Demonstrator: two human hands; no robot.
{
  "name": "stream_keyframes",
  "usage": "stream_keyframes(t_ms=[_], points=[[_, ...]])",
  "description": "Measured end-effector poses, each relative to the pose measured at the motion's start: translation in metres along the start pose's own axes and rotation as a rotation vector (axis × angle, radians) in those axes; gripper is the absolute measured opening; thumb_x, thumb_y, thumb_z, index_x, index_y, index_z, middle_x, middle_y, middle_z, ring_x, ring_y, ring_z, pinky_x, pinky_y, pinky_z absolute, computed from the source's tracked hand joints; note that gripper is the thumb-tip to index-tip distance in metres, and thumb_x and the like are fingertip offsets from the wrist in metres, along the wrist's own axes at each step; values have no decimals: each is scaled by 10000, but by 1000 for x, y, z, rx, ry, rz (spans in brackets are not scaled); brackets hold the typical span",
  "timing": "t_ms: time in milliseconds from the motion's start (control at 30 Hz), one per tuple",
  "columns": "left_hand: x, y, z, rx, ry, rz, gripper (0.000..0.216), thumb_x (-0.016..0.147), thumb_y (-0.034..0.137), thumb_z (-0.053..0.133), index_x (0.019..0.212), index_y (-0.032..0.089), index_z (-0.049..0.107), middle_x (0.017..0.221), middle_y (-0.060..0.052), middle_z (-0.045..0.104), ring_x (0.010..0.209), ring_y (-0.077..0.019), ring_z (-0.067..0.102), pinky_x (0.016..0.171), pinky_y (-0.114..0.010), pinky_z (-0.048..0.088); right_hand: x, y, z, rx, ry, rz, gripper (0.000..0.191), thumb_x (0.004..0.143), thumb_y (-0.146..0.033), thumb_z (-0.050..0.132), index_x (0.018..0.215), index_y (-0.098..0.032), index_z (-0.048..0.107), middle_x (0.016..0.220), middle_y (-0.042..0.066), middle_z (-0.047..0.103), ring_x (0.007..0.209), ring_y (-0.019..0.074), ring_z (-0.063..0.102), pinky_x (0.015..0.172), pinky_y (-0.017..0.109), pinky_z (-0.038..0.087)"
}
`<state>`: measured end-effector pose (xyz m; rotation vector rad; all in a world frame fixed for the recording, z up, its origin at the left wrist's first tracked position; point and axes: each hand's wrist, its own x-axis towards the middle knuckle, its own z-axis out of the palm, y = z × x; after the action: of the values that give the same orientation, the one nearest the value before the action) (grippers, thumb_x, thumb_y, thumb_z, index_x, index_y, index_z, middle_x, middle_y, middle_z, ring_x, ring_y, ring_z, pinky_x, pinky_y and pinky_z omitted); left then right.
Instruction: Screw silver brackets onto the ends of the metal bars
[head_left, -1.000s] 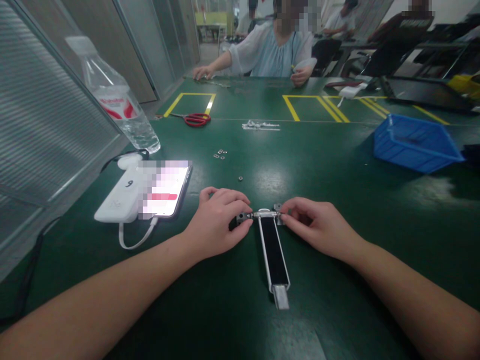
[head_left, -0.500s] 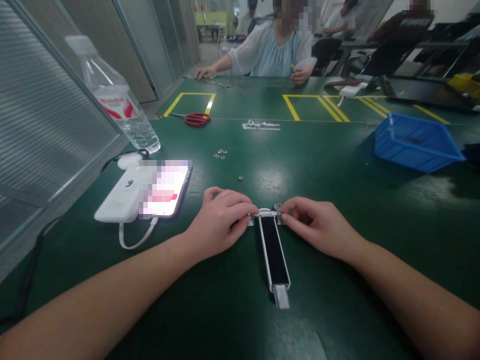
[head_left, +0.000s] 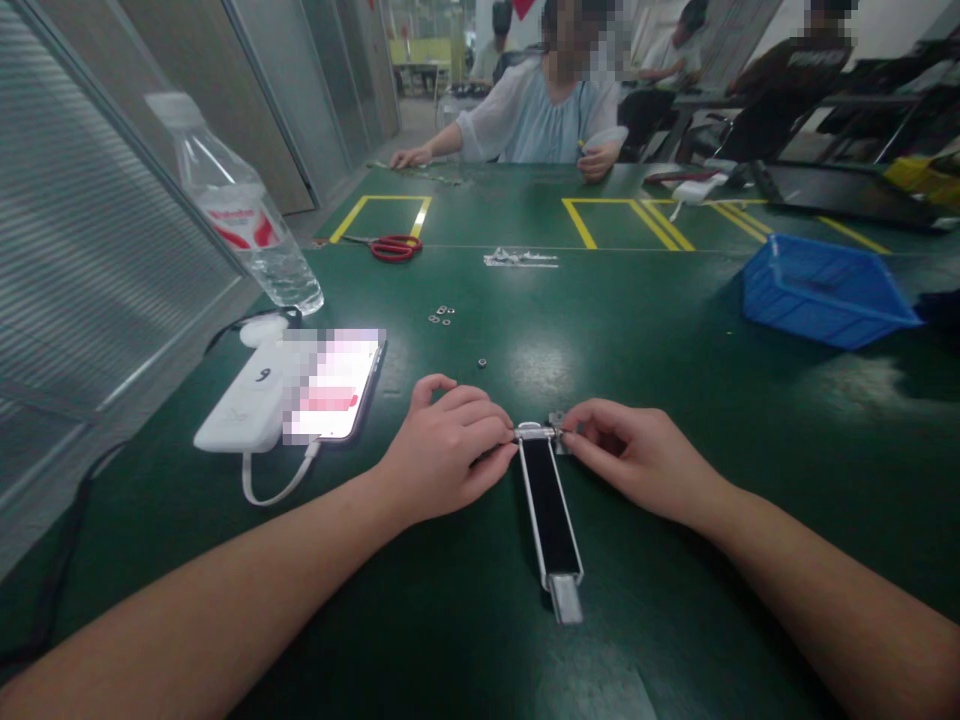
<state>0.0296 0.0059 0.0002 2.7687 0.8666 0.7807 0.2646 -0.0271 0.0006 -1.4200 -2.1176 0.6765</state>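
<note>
On the green table lies a long flat part point(head_left: 553, 510) with a black face and silver edges. A metal tongue point(head_left: 567, 598) sticks out of its near end. Across its far end runs a short metal rod point(head_left: 535, 433). At the rod's left end my left hand point(head_left: 450, 445) is closed, thumb and forefinger pinching it. My right hand point(head_left: 637, 450) pinches the rod's right end, beside a small metal bracket point(head_left: 557, 420). Fingertips partly hide both rod ends. A little beyond my left hand lies a single nut point(head_left: 482, 363), with several small washers point(head_left: 442, 316) farther off.
To the left are a white power bank point(head_left: 244, 400) cabled to a lit phone point(head_left: 337, 385) and a water bottle point(head_left: 247, 220). Red-handled scissors point(head_left: 396, 248), thin metal pieces point(head_left: 520, 259) and a blue bin point(head_left: 829, 295) lie farther out. Someone sits opposite point(head_left: 525, 110).
My left fingers have shifted slightly right, closer to the long part, and the bracket visible beneath them before is now covered. My right hand keeps its pinch. The view has tilted slightly.
</note>
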Motion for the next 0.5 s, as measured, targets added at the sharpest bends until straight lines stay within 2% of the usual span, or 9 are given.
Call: stream_keyframes(t_ms=[100, 233, 333, 400, 500], points=[[0, -1, -3, -25, 5, -45, 106, 897, 263, 531, 921, 228, 627, 1027, -4, 724, 990, -202, 638, 944, -419, 276, 0, -1, -1, 2, -3, -2, 153, 885, -291, 525, 878, -188, 639, 583, -25, 569, 472, 97, 483, 452, 215, 370], [5, -9, -3, 4, -4, -198, 260, 887, 253, 516, 1136, 204, 571, 1206, -78, 661, 1155, -253, 572, 963, -450, 312, 0, 0, -4, 6, 10, 12, 169, 888, -297, 521, 907, -185, 645, 582, -24, 561, 479, 103, 498, 456, 217, 380], [10, -17, 0, 43, -103, -282, 450, 902, 221, 475, 1344, 157, 428, 1393, -138, 529, 1306, -275, 460, 1042, -510, 289, 0, 0, -5, 1, 25, 27, 179, 891, -303, 521, 923, -178, 645, 588, -21, 569, 479, 105, 503, 460, 220, 387], [12, -21, 4, 60, -173, -299, 508, 919, 202, 435, 1413, 135, 342, 1461, -154, 452, 1370, -281, 386, 1087, -557, 242, 0, -1, -5, -6, 35, 33, 182, 890, -305, 523, 927, -176, 645, 592, -18, 576, 482, 107, 508, 462, 224, 390], [12, -25, 7, 61, -207, -280, 451, 948, 166, 360, 1398, 138, 368, 1431, -142, 493, 1343, -260, 429, 1110, -571, 227, 0, -2, -5, -8, 46, 31, 184, 889, -306, 523, 922, -176, 648, 588, -18, 576, 480, 109, 508, 459, 226, 388]])
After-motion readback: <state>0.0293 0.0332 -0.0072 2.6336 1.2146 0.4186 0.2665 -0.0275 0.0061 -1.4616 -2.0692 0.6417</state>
